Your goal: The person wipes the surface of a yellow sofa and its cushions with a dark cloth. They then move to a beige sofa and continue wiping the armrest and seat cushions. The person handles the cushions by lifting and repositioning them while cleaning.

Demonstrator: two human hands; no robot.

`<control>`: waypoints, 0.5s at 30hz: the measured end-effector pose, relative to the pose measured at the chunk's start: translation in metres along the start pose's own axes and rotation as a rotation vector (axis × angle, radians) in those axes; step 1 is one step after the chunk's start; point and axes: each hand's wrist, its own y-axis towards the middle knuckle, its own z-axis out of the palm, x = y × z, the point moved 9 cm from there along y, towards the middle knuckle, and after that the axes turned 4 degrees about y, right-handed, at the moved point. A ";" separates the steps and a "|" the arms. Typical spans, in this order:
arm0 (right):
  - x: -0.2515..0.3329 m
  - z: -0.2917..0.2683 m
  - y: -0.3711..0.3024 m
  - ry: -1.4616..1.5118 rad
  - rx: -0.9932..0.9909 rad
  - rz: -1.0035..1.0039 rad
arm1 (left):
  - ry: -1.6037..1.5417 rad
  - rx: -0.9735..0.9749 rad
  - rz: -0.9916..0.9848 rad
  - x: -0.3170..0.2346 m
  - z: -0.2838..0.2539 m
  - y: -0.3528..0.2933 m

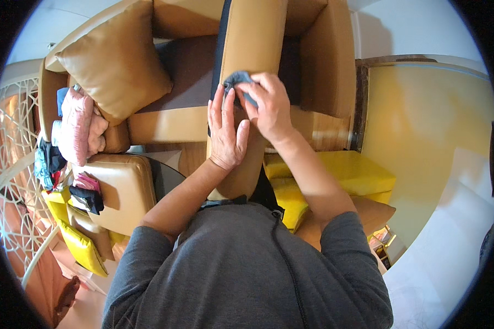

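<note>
A long tan leather cushion (255,35) with a dark edge on its left side lies lengthwise in front of me, reaching from the sofa back towards my body. On it is a small bunched grey-blue cloth (237,78); its exact kind I cannot make out. My right hand (273,108) pinches this cloth from the right, with the fingers curled over it. Stretched out flat on the cushion, my left hand (226,137) has its fingertips at the cloth's near left edge. Part of the cloth is hidden under the right fingers.
A tan sofa (170,126) stands beyond, with a square pillow (118,63) on its left. Folded pink clothing (77,126) lies at its arm. More folded clothes (88,193) rest on a tan stool (123,186). A yellow seat (335,172) is at right.
</note>
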 end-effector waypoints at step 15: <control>-0.024 0.025 0.076 0.046 0.121 -0.066 | 0.091 0.093 -0.007 0.001 0.003 0.003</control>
